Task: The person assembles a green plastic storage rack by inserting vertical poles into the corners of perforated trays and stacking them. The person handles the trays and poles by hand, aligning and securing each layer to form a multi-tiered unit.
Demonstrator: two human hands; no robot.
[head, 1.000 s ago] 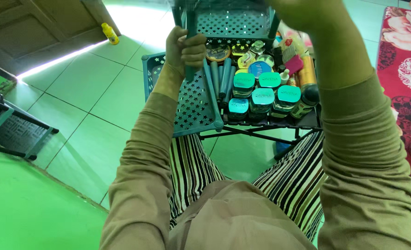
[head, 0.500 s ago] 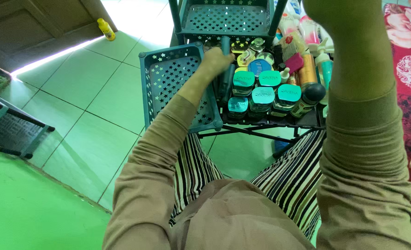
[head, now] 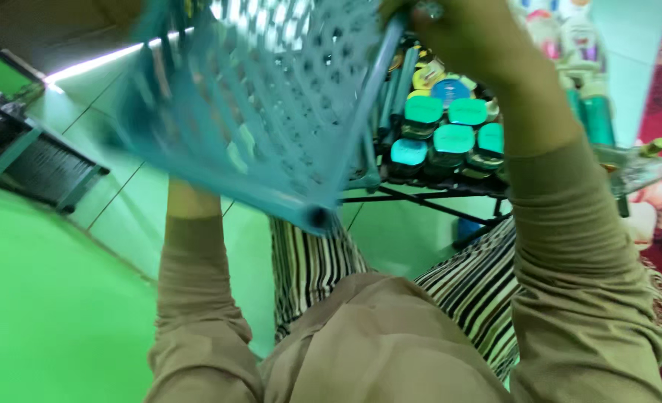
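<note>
Right hand (head: 461,37) grips the blurred teal shelf tray (head: 271,97) at its corner — left hand hidden behind it, fingers impossible to tell.

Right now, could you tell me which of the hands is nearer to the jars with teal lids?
The right hand: it is on the shelf tray's edge just above the jars. The left hand is hidden behind the raised tray, farther left.

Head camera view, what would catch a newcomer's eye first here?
First, the blurred teal perforated shelf tray, tilted and filling the upper left, with the right hand gripping its top edge and the left hand hidden behind it. Next, the cluster of teal-lidded jars on the black rack just right of it, above striped trousers.
</note>
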